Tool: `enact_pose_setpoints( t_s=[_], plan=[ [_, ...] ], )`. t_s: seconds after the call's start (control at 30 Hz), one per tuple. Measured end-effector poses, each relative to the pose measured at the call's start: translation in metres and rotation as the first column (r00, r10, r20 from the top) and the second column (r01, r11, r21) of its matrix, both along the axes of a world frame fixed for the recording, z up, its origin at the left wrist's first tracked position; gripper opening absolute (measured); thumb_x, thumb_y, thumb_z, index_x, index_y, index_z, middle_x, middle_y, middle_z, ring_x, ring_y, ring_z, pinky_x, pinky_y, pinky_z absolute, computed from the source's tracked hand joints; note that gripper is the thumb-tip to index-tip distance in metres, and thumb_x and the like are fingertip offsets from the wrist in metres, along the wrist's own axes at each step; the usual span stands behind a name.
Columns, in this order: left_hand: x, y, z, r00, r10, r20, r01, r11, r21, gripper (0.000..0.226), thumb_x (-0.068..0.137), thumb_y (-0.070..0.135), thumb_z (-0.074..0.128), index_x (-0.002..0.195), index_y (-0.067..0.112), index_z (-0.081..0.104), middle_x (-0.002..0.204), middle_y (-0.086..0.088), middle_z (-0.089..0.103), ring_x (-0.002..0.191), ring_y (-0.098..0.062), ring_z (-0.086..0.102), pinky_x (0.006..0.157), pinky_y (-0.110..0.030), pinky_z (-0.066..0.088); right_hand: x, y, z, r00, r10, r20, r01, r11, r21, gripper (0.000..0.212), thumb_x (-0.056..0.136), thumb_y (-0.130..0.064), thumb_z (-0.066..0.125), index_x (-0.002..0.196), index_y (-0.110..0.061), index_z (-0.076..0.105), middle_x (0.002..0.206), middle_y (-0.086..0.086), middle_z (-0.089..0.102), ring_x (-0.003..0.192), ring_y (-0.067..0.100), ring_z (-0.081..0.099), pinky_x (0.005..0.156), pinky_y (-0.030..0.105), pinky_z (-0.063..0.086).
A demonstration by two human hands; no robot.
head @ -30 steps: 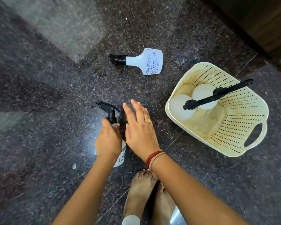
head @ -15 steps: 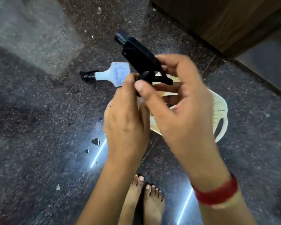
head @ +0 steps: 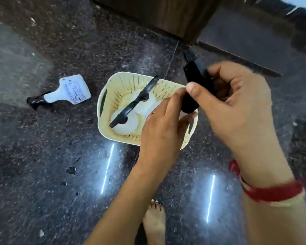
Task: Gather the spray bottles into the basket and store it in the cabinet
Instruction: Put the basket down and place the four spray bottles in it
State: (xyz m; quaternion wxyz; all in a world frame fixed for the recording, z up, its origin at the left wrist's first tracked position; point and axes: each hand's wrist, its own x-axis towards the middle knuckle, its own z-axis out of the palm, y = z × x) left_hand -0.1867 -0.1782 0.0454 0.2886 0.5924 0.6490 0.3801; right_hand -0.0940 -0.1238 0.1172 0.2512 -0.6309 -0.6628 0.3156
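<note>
A cream perforated basket sits on the dark floor with two white spray bottles standing inside, black triggers up. I hold a third spray bottle above the basket's right side: my right hand is closed around its black trigger head, and my left hand grips its white body, which is almost wholly hidden. Another white spray bottle with a label lies on its side on the floor, left of the basket.
A brown wooden cabinet base stands just beyond the basket. Small dark wet spots mark the floor at lower left. My bare foot is at the bottom middle. Light strips reflect in the polished floor.
The bottle has gone from standing on the floor to being held in both hands, and it has shifted right so the basket now shows. The view has swung left.
</note>
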Motion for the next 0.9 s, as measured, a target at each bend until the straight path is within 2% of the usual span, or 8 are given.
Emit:
enact_pose_setpoints(
  t_s=[0.2, 0.27, 0.33, 0.4, 0.5, 0.57, 0.73, 0.9],
  plan=[
    [-0.008, 0.003, -0.035, 0.964, -0.265, -0.002, 0.262, 0.954, -0.143, 0.041, 0.087, 0.018, 0.046, 0.127, 0.013, 0.046, 0.113, -0.001, 0.063, 0.102, -0.016, 0.048, 0.1, -0.047, 0.037, 0.012, -0.017, -0.042, 0.98, -0.192, 0.06, 0.199, 0.969, -0.145, 0.015, 0.061, -0.042, 0.061, 0.07, -0.03, 0.059, 0.053, -0.015, 0.06, 0.049, 0.001, 0.056, 0.052, 0.017, 0.047],
    [-0.014, 0.003, -0.045, 0.944, -0.327, -0.042, 0.313, 0.928, -0.2, 0.048, 0.082, 0.01, 0.047, 0.129, 0.016, 0.045, 0.117, 0.0, 0.061, 0.107, -0.02, 0.049, 0.104, -0.048, 0.033, 0.008, -0.023, -0.062, 0.953, -0.299, -0.051, 0.276, 0.924, -0.265, 0.019, 0.059, -0.038, 0.063, 0.072, -0.025, 0.059, 0.055, -0.013, 0.063, 0.052, 0.004, 0.061, 0.059, 0.025, 0.055],
    [-0.021, 0.005, -0.056, 0.926, -0.371, -0.063, 0.346, 0.904, -0.25, 0.05, 0.081, 0.005, 0.049, 0.129, 0.017, 0.044, 0.118, -0.002, 0.06, 0.108, -0.028, 0.054, 0.101, -0.05, 0.035, 0.002, -0.028, -0.08, 0.883, -0.428, -0.194, 0.318, 0.847, -0.426, 0.02, 0.061, -0.031, 0.069, 0.077, -0.021, 0.06, 0.071, 0.002, 0.071, 0.064, 0.021, 0.07, 0.063, 0.04, 0.059],
    [-0.028, 0.004, -0.068, 0.919, -0.392, -0.036, 0.368, 0.888, -0.276, 0.047, 0.083, 0.003, 0.051, 0.127, 0.016, 0.046, 0.117, -0.004, 0.06, 0.104, -0.031, 0.056, 0.092, -0.049, 0.041, -0.005, -0.034, -0.095, 0.81, -0.522, -0.267, 0.334, 0.785, -0.521, 0.017, 0.068, -0.024, 0.073, 0.078, -0.019, 0.061, 0.083, 0.015, 0.072, 0.067, 0.024, 0.072, 0.06, 0.035, 0.058],
    [-0.036, -0.004, -0.083, 0.922, -0.382, 0.06, 0.38, 0.867, -0.324, 0.044, 0.082, 0.0, 0.051, 0.123, 0.013, 0.048, 0.11, -0.008, 0.06, 0.095, -0.032, 0.058, 0.076, -0.046, 0.048, -0.016, -0.042, -0.11, 0.727, -0.623, -0.289, 0.372, 0.711, -0.597, 0.014, 0.074, -0.018, 0.076, 0.079, -0.015, 0.063, 0.085, 0.016, 0.072, 0.07, 0.024, 0.072, 0.059, 0.03, 0.057],
    [-0.041, -0.01, -0.094, 0.922, -0.375, 0.098, 0.384, 0.846, -0.37, 0.043, 0.08, -0.001, 0.05, 0.121, 0.011, 0.049, 0.106, -0.009, 0.06, 0.092, -0.032, 0.057, 0.073, -0.047, 0.049, -0.023, -0.048, -0.119, 0.673, -0.674, -0.303, 0.372, 0.663, -0.65, 0.016, 0.076, -0.018, 0.076, 0.08, -0.011, 0.063, 0.085, 0.016, 0.071, 0.074, 0.026, 0.072, 0.059, 0.027, 0.057],
    [-0.048, -0.018, -0.115, 0.91, -0.407, 0.076, 0.394, 0.794, -0.464, 0.044, 0.084, 0.005, 0.051, 0.126, 0.017, 0.049, 0.12, -0.006, 0.06, 0.107, -0.029, 0.057, 0.081, -0.046, 0.049, -0.028, -0.063, -0.138, 0.662, -0.702, -0.264, 0.378, 0.617, -0.69, 0.015, 0.077, -0.017, 0.076, 0.08, -0.01, 0.062, 0.09, 0.015, 0.071, 0.079, 0.024, 0.072, 0.064, 0.028, 0.057],
    [-0.048, -0.018, -0.122, 0.918, -0.392, 0.06, 0.371, 0.796, -0.478, 0.04, 0.086, 0.008, 0.051, 0.125, 0.02, 0.05, 0.12, -0.003, 0.061, 0.106, -0.026, 0.058, 0.081, -0.044, 0.048, -0.031, -0.065, -0.149, 0.654, -0.709, -0.264, 0.387, 0.612, -0.69, 0.017, 0.077, -0.016, 0.075, 0.085, -0.006, 0.064, 0.089, 0.015, 0.07, 0.078, 0.021, 0.071, 0.064, 0.027, 0.057]
  ],
)
